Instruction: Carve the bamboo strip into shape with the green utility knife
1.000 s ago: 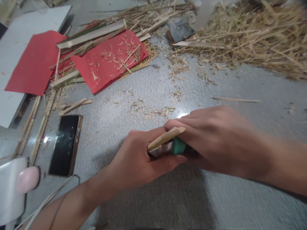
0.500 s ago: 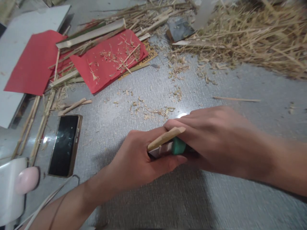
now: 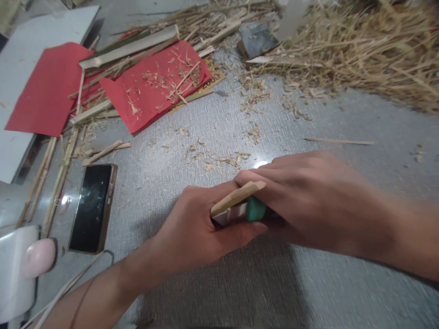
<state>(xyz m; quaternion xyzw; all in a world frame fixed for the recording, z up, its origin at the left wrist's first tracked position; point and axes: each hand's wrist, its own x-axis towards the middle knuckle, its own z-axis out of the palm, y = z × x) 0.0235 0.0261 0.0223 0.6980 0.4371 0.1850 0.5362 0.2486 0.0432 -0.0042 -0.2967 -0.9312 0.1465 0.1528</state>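
My left hand is closed around a short tan bamboo stick, whose cut end points up and right. My right hand grips a knife with a green handle; its metal blade lies just under the stick, against my left thumb. Both hands meet over the grey textured floor, and most of the knife handle is hidden inside my right fist.
A phone lies screen up at the left. Red paper sheets with shavings and split bamboo strips lie at the back left. A pile of thin bamboo slivers fills the back right. A thin stick lies alone.
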